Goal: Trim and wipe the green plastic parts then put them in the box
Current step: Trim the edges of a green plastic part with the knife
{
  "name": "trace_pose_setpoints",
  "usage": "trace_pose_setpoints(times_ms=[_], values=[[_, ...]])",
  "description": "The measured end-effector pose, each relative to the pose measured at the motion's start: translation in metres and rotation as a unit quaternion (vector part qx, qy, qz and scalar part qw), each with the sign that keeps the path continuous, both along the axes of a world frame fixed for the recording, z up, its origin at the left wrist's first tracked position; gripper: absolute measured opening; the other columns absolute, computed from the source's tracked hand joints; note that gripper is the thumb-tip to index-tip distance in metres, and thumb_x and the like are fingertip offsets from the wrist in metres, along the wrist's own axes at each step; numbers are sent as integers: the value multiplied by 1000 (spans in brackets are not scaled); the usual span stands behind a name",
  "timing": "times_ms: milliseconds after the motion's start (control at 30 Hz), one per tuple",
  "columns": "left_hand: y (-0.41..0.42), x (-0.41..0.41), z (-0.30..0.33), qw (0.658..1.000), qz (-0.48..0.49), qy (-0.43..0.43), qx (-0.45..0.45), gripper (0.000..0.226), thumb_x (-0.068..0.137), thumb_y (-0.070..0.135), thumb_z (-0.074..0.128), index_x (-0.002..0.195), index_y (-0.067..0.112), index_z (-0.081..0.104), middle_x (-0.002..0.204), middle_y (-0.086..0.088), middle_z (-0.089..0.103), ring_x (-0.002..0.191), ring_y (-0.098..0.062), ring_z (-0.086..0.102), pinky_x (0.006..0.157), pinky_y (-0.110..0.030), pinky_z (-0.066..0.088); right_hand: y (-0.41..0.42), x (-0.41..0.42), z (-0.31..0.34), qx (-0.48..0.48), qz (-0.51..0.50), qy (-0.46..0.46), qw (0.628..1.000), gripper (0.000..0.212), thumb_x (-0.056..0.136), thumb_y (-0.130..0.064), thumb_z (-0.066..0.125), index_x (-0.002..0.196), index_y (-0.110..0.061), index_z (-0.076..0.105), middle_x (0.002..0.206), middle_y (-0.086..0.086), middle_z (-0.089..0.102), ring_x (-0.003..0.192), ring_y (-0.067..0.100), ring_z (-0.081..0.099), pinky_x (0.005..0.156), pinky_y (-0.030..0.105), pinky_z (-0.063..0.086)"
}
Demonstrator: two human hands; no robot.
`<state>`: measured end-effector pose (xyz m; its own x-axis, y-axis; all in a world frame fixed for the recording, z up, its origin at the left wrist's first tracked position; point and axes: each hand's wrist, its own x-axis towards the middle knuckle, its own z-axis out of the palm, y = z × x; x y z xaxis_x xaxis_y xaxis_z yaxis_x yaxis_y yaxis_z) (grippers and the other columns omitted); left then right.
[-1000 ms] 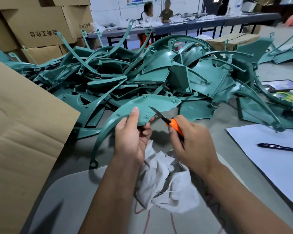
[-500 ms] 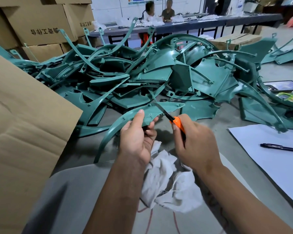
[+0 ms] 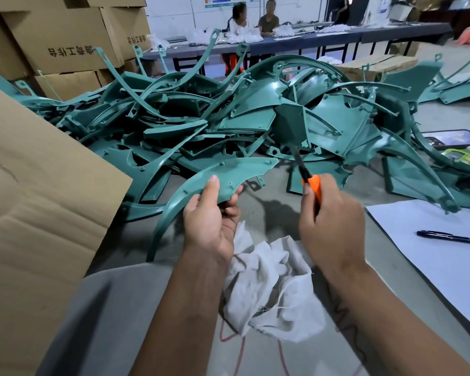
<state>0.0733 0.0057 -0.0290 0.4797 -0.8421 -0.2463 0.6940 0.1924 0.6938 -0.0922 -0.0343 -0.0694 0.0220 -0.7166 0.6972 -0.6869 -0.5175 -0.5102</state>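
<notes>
While left hand (image 3: 210, 223) grips smooth curved green part (image 3: 228, 176), right hand (image 3: 330, 226) grips orange-handled knife (image 3: 311, 185).

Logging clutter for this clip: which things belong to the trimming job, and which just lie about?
In use:
left hand holding green part
right hand holding orange knife
white cloth
pile of green parts
cardboard box

Lying about:
pen
white paper
phone

Heaped across the middle of the grey worktop (image 3: 269, 213): a pile of green plastic parts (image 3: 255, 123). Left of it, a brown cardboard box flap (image 3: 38, 199); behind, stacked brown cardboard cartons (image 3: 65, 42). Near the front edge, a crumpled white cloth (image 3: 269, 289). To the right, a white paper sheet (image 3: 432, 253) with a black pen (image 3: 451, 238) on it. Beyond that, a dark smartphone (image 3: 453, 138).
</notes>
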Motion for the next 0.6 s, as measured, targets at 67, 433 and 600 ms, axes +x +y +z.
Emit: trace_pose_setpoints(times_ms=[67,433,600], values=[[1,2,-3,1000,-2,-19,1,15,103,17,60,100,2,58,74,-15,70,50,-10,55,42,-16,40,-4,-5,-1,7,20,-8,1000,25,107,-23,44,84,-15,46,56,-5,42,44,15,39,43,35,29],[1,3,-10,998,-47,-39,-21,13,104,19,55,93,11,56,78,-15,58,50,-14,47,41,-20,31,-7,-8,1,46,70,106,991,29,111,-32,42,84,-20,42,56,-9,41,49,17,43,50,35,35],[3,6,-7,996,-74,-12,-55,14,104,16,51,96,5,54,69,-12,58,48,-14,44,38,-18,28,-11,-15,3,38,73,41,996,32,113,-31,42,83,-19,41,56,-6,43,47,17,41,48,34,27]])
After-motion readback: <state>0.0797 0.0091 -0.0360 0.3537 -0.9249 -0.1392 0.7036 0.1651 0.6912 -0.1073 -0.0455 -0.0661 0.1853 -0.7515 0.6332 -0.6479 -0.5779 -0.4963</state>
